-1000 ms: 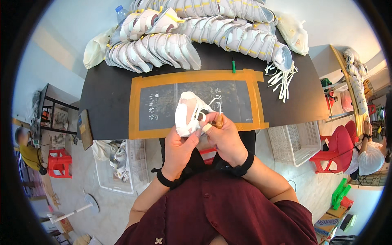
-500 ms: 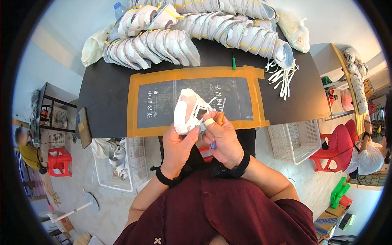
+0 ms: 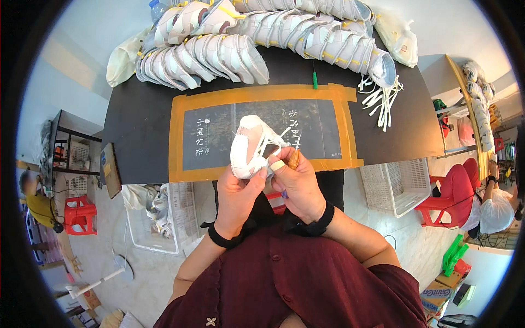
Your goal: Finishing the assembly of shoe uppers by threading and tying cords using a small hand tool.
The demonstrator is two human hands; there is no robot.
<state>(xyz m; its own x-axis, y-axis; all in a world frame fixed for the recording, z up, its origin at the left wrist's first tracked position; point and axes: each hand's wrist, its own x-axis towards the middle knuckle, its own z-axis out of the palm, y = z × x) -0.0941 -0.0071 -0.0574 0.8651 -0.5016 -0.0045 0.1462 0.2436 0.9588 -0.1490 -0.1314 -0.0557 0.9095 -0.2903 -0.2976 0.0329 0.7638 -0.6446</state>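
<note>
"What did the head view show first?"

"A white shoe upper [image 3: 238,153] with a pinkish-beige panel, held up over the near edge of the orange-taped sheet [image 3: 176,136], left of that edge's middle."

"And the hands?"

"The left hand [image 3: 238,195] pinched the upper's near end, thumb on top. The right hand [image 3: 299,188] had an orange-brown handle [image 3: 293,159] in its grasp, just in front of the taped sheet, with its fingertips at the upper's strappy side (whether they gripped a strap or merely touched it, I couldn't tell)."

"How would it have handled?"

"Light, I judged, and soft: fabric-like and easily bent out of shape, though the near end looked a little firmer. It seemed neither slippery nor brittle; the thin straps looked the likeliest part to stretch or snag."

"So where was the best hold?"

"On that firmer near end, I'd have said, where the left thumb was, leaving the straps free."

"Anything about the sheet?"

"A green-handled tool [image 3: 315,81] lay by its far edge, right of the middle. Nested rows of uppers [image 3: 202,63] lay beyond it, and white laces [image 3: 384,104] hung loose past its far right corner."
</note>
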